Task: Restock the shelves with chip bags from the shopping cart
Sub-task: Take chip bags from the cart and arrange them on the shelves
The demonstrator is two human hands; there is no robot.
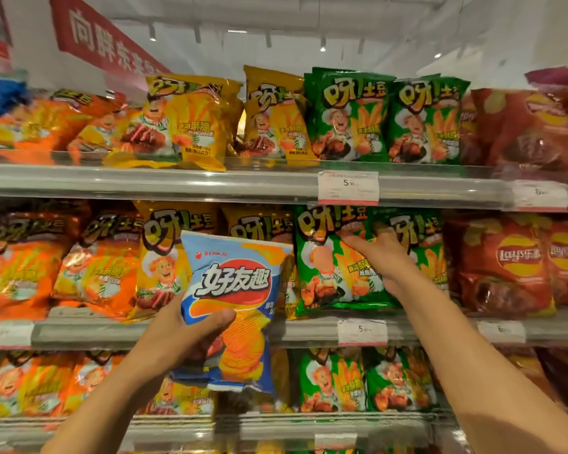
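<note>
My left hand (191, 332) grips the blue bag (233, 306), right hand (382, 257) spread flat on a green bag (328, 257); I should seek matching blue stock before shelving.

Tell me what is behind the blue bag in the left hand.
Behind the blue bag held by the left hand are yellow bags on the middle shelf. Their lower parts are covered, so nothing more shows there.
</note>
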